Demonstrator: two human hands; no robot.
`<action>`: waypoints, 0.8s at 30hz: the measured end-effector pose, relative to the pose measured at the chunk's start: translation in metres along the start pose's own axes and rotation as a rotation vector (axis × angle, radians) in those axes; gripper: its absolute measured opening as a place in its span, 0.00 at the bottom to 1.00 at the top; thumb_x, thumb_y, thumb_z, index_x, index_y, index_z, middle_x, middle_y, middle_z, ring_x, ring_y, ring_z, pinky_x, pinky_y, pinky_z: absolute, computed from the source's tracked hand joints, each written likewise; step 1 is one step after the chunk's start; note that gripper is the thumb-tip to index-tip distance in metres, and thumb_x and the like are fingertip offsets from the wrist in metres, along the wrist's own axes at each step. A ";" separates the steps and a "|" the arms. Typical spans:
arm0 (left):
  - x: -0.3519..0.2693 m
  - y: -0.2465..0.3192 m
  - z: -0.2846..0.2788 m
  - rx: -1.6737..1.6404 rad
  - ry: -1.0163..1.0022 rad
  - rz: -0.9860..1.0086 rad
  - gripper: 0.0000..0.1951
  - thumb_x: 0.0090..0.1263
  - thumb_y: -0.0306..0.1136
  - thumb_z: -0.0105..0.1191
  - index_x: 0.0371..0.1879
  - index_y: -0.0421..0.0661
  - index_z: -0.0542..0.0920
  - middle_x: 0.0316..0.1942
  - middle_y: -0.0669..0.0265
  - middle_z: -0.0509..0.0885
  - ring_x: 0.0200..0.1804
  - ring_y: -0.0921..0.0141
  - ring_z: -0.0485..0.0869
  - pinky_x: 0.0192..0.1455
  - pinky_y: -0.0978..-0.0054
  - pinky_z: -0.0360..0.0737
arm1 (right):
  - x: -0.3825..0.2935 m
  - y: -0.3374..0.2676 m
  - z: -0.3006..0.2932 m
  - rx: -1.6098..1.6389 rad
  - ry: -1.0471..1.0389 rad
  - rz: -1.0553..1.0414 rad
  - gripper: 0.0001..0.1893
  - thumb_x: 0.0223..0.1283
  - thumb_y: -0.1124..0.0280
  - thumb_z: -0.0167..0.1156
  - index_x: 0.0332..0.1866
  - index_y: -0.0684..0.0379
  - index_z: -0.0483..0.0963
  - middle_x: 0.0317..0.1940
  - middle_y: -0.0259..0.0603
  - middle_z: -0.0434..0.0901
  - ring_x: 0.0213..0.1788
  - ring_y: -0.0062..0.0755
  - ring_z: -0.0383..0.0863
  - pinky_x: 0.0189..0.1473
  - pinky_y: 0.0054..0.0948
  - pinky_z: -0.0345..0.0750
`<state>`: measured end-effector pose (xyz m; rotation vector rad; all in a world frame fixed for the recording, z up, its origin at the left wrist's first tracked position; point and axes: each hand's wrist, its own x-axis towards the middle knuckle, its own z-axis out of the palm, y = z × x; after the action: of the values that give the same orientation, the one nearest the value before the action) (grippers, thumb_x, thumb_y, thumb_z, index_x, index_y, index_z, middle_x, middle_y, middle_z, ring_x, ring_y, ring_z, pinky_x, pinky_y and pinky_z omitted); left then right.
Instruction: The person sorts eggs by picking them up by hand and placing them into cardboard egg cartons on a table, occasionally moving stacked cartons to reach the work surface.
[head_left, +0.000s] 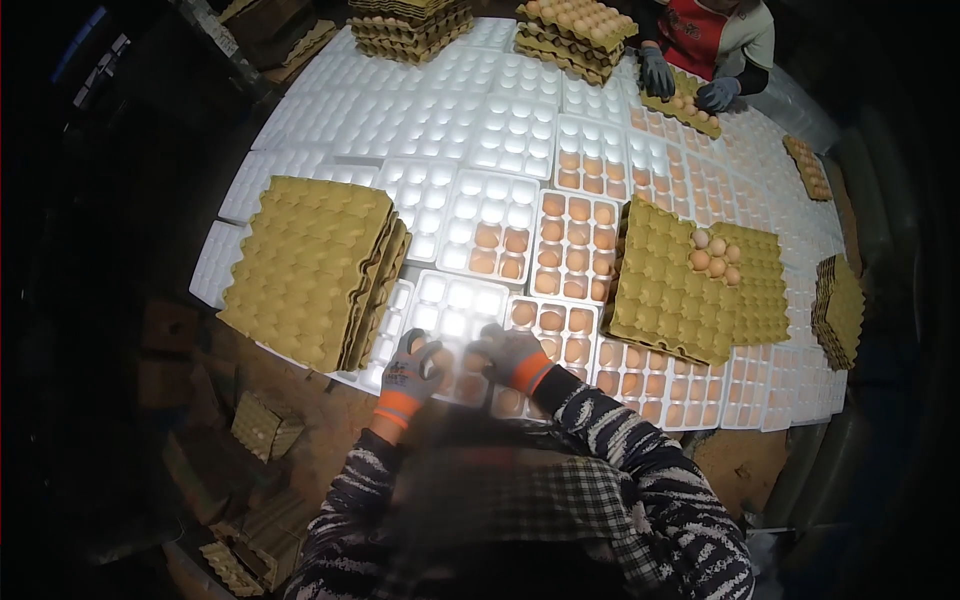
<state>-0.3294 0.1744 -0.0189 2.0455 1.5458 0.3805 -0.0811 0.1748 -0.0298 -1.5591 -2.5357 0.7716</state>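
Note:
Directly in front of me is a white plastic egg tray (459, 296) with eggs in its near cells and bare cells farther back. My left hand (411, 373), in a grey glove with an orange cuff, bends its fingers beside a brown egg (442, 361) in this tray. My right hand (517, 354), gloved alike, reaches in from the right, fingers curled at another egg (474, 362). Whether either hand grips an egg is hard to tell, as fingers and glare cover the contact. Right of it lies a tray filled with brown eggs (552, 321).
A stack of pulp egg trays (315, 262) stands at left, another pulp stack (671, 292) at right with several loose eggs (716, 255) beside it. Egg-laden pulp trays (577, 30) stand at the back. Across the table, a person's gloved hands (718, 94) work over a pulp tray (682, 105).

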 end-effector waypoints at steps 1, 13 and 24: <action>0.001 -0.012 0.002 -0.082 0.089 0.014 0.22 0.62 0.35 0.63 0.58 0.55 0.84 0.64 0.55 0.77 0.56 0.52 0.83 0.55 0.60 0.83 | 0.006 -0.003 0.002 0.001 0.045 0.042 0.21 0.61 0.58 0.62 0.61 0.40 0.77 0.57 0.37 0.77 0.50 0.41 0.86 0.48 0.42 0.83; 0.087 -0.025 0.016 -0.075 0.308 0.276 0.23 0.69 0.26 0.53 0.65 0.51 0.79 0.58 0.53 0.78 0.60 0.50 0.77 0.64 0.54 0.75 | 0.079 -0.040 0.008 0.479 0.408 0.166 0.15 0.68 0.63 0.59 0.58 0.50 0.79 0.54 0.41 0.80 0.54 0.48 0.81 0.58 0.41 0.79; 0.109 0.021 0.034 -0.645 0.091 0.250 0.25 0.66 0.20 0.57 0.65 0.42 0.78 0.65 0.55 0.78 0.65 0.57 0.77 0.69 0.64 0.75 | -0.128 0.097 -0.123 0.307 1.031 0.453 0.18 0.63 0.70 0.63 0.59 0.54 0.81 0.59 0.42 0.81 0.58 0.46 0.82 0.60 0.39 0.79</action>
<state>-0.2622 0.2649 -0.0445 1.7090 1.0226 0.9421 0.0977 0.1476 0.0597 -1.7725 -1.3037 0.2207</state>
